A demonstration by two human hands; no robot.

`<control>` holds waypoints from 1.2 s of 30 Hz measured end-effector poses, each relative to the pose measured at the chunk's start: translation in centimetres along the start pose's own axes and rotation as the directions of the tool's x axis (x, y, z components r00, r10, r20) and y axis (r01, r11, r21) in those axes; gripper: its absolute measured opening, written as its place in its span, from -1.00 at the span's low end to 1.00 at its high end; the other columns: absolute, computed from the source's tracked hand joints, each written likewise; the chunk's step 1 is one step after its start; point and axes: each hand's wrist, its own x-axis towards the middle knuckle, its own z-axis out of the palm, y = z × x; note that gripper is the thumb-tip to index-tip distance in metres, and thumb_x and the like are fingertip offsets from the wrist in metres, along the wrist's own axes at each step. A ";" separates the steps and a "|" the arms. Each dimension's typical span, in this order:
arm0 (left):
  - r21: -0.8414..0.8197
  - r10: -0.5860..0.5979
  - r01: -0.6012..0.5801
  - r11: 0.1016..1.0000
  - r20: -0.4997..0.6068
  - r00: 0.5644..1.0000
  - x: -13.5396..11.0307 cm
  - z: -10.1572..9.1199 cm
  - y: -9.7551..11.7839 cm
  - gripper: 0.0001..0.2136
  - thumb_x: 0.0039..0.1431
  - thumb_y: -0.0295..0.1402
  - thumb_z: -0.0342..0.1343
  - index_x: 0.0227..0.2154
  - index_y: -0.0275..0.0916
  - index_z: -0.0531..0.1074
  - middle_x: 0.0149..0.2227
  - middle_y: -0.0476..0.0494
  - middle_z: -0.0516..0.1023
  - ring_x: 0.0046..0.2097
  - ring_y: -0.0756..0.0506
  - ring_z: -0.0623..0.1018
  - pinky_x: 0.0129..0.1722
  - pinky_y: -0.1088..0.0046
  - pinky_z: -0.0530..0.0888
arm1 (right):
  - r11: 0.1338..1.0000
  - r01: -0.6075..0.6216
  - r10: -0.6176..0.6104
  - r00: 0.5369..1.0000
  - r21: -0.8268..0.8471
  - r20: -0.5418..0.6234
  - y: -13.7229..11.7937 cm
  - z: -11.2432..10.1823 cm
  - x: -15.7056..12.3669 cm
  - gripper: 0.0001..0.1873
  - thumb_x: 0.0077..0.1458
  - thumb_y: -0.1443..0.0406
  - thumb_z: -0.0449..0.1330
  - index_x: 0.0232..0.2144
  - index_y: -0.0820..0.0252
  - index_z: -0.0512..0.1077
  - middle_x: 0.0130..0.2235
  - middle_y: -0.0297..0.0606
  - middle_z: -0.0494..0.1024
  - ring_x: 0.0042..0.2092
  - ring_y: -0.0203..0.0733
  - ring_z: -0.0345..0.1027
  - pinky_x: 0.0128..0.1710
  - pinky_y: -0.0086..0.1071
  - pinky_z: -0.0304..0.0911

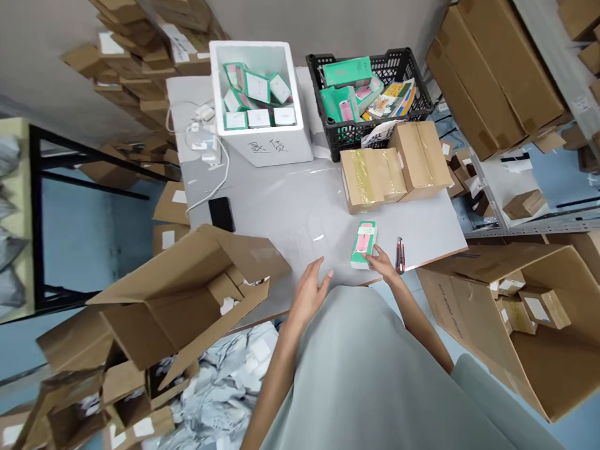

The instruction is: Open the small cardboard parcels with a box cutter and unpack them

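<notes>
Right hand [383, 265] between box [362, 247] and cutter [400, 255]

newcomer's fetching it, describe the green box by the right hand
On the grey table, find the near edge. The green and pink box lies there, left of the knife, at the right hand. Unlike green boxes in the bin and crate, it lies on the table itself.

Right fingers [377, 260] on green-pink box [364, 240]; left fingers [315, 267] near table [290, 200] edge.
</notes>
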 end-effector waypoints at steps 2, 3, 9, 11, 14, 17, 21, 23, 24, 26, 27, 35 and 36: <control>-0.148 -0.121 0.125 0.981 0.034 0.992 0.1 1.1 -0.5 -0.36 0.48 -0.01 0.10 0.45 -0.29 0.36 0.48 -0.56 0.44 0.40 -0.42 0.58 0.36 -0.09 0.55 | 0.993 -0.014 -0.007 0.985 0.121 0.174 -1.1 0.8 -1.6 0.04 0.13 -0.11 0.50 0.48 0.26 0.39 -0.17 -0.15 0.80 -0.13 0.03 0.70 -0.09 -0.11 0.64; -0.238 -0.169 0.178 0.955 0.059 0.984 0.1 1.4 -0.7 -0.34 0.49 0.03 0.11 0.47 -0.28 0.33 0.51 -0.57 0.41 0.42 -0.41 0.57 0.34 -0.07 0.58 | 0.980 -0.031 -0.021 0.965 0.195 0.260 -1.9 1.2 -2.5 0.10 0.09 -0.11 0.53 0.52 0.24 0.35 -0.14 -0.18 0.80 -0.12 0.00 0.70 -0.08 -0.14 0.63; -0.662 -0.245 0.291 0.691 0.164 0.956 -1.0 0.2 0.2 -0.13 0.32 0.22 0.34 0.48 -0.23 0.33 0.53 -0.52 0.40 0.49 -0.44 0.50 0.31 -0.01 0.64 | 0.927 -0.006 -0.189 0.856 0.375 0.480 -6.3 2.1 -6.3 0.34 0.00 -0.06 0.63 0.65 0.10 0.13 0.08 -0.16 0.75 -0.07 -0.08 0.71 0.04 -0.17 0.63; -0.719 -0.248 0.301 0.626 0.183 0.951 -1.3 -0.5 0.3 -0.04 0.16 0.23 0.48 0.46 -0.22 0.38 0.47 -0.52 0.48 0.44 -0.47 0.54 0.33 -0.06 0.62 | 0.931 0.035 -0.232 0.826 0.363 0.514 -7.1 1.9 -6.7 0.32 0.06 -0.08 0.61 0.66 0.04 0.09 0.12 -0.15 0.72 -0.03 -0.08 0.71 0.05 -0.18 0.63; -0.771 -0.246 0.310 0.556 0.203 0.948 -1.6 -0.8 -0.1 -0.01 -0.01 0.22 0.59 0.40 -0.19 0.47 0.40 -0.49 0.57 0.39 -0.49 0.59 0.33 -0.08 0.60 | 0.936 0.096 -0.283 0.781 0.340 0.557 -7.9 1.4 -7.0 0.27 0.14 -0.11 0.57 0.68 -0.04 0.07 0.21 -0.10 0.68 0.08 -0.02 0.69 0.11 -0.14 0.63; -0.785 -0.272 0.250 0.567 0.107 0.956 -1.5 -0.5 -0.6 0.03 -0.10 0.19 0.64 0.38 -0.22 0.48 0.38 -0.51 0.58 0.39 -0.49 0.60 0.35 -0.10 0.58 | 0.938 0.181 -0.318 0.786 0.294 0.530 -8.3 1.3 -7.5 0.18 0.14 -0.14 0.56 0.63 -0.08 0.20 0.38 -0.03 0.55 0.24 0.12 0.61 0.20 -0.05 0.60; -0.698 -0.315 0.168 0.696 -0.087 0.945 -1.4 0.3 -0.7 0.10 -0.15 0.16 0.66 0.41 -0.26 0.43 0.36 -0.54 0.58 0.38 -0.47 0.60 0.29 -0.07 0.64 | 0.941 0.299 -0.339 0.857 0.162 0.388 -8.9 2.0 -8.7 0.11 0.20 -0.20 0.49 0.62 -0.07 0.23 0.50 0.04 0.41 0.36 0.24 0.52 0.23 0.06 0.60; -0.626 -0.307 0.138 0.767 -0.170 0.936 -1.6 0.5 -0.3 0.08 -0.10 0.13 0.65 0.43 -0.27 0.40 0.35 -0.55 0.58 0.37 -0.47 0.60 0.23 -0.04 0.67 | 0.943 0.322 -0.329 0.880 0.077 0.342 -9.3 2.7 -9.2 0.23 0.14 -0.20 0.51 0.66 -0.08 0.12 0.50 0.06 0.40 0.33 0.26 0.54 0.18 0.09 0.63; -0.582 -0.293 0.125 0.803 -0.203 0.934 -1.7 0.6 -0.1 0.06 -0.07 0.11 0.64 0.44 -0.27 0.40 0.34 -0.54 0.59 0.37 -0.46 0.60 0.23 -0.03 0.67 | 0.945 0.325 -0.320 0.891 0.038 0.322 -9.4 3.2 -9.4 0.29 0.10 -0.20 0.54 0.67 -0.10 0.07 0.50 0.05 0.39 0.32 0.27 0.54 0.16 0.09 0.65; -0.487 -0.240 0.094 0.868 -0.246 0.939 -2.2 0.4 0.3 0.01 -0.01 0.08 0.62 0.45 -0.23 0.40 0.35 -0.48 0.59 0.37 -0.44 0.60 0.26 -0.05 0.65 | 0.947 0.319 -0.301 0.913 -0.023 0.274 -9.7 4.0 -9.5 0.36 0.05 -0.18 0.57 0.68 -0.08 0.04 0.50 0.07 0.39 0.31 0.28 0.54 0.15 0.11 0.65; -0.445 -0.206 0.077 0.892 -0.249 0.946 -2.4 0.1 0.4 -0.01 0.00 0.08 0.62 0.44 -0.20 0.41 0.36 -0.45 0.58 0.36 -0.43 0.60 0.27 -0.05 0.65 | 0.949 0.313 -0.294 0.921 -0.036 0.255 -9.8 4.2 -9.5 0.36 0.04 -0.17 0.58 0.68 -0.06 0.04 0.49 0.08 0.40 0.30 0.28 0.54 0.16 0.12 0.64; -0.662 -0.143 0.194 0.724 0.131 0.981 -3.4 -3.7 -1.9 -0.08 0.09 0.21 0.52 0.39 -0.22 0.49 0.37 -0.45 0.59 0.37 -0.45 0.61 0.31 -0.07 0.63 | 0.955 0.237 -0.290 0.870 0.177 0.400 -9.7 2.8 -9.7 0.06 0.13 -0.06 0.53 0.56 -0.05 0.27 0.42 0.00 0.51 0.29 0.17 0.58 0.00 -0.14 0.67; -0.695 -0.129 0.225 0.683 0.188 0.974 -3.5 -4.0 -2.1 -0.08 0.09 0.22 0.53 0.39 -0.22 0.50 0.38 -0.46 0.59 0.38 -0.45 0.60 0.34 -0.09 0.60 | 0.953 0.219 -0.292 0.853 0.210 0.433 -9.6 2.7 -9.8 0.02 0.13 -0.07 0.53 0.53 -0.06 0.31 0.41 -0.01 0.52 0.27 0.15 0.60 -0.01 -0.16 0.67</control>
